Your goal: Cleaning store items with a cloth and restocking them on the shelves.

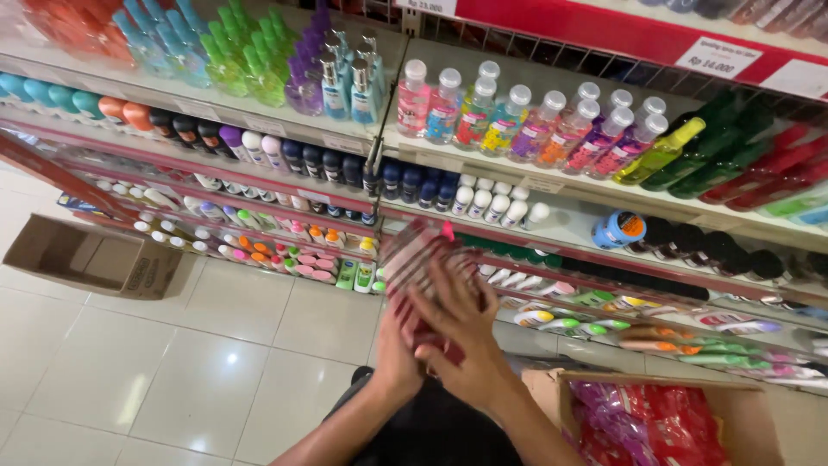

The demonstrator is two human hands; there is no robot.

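Both my hands hold a red and white striped packet (pixel 414 259) in front of the shop shelves, blurred by motion. My right hand (pixel 461 332) lies flat over the packet's front with the fingers spread. My left hand (pixel 395 341) grips it from behind and below. The packet hangs level with the lower shelves of small bottles (pixel 285 250). A cardboard box (pixel 552 388) with red and purple wrapped goods (pixel 647 423) stands open at my lower right.
Shelves (pixel 259 125) run across the back, filled with coloured spray bottles (pixel 241 52), clear bottles with white caps (pixel 517 121), dark roll-ons (pixel 328 160) and tubes (pixel 604 319). An open empty cardboard box (pixel 90 257) lies on the white tiled floor (pixel 172 371) at left.
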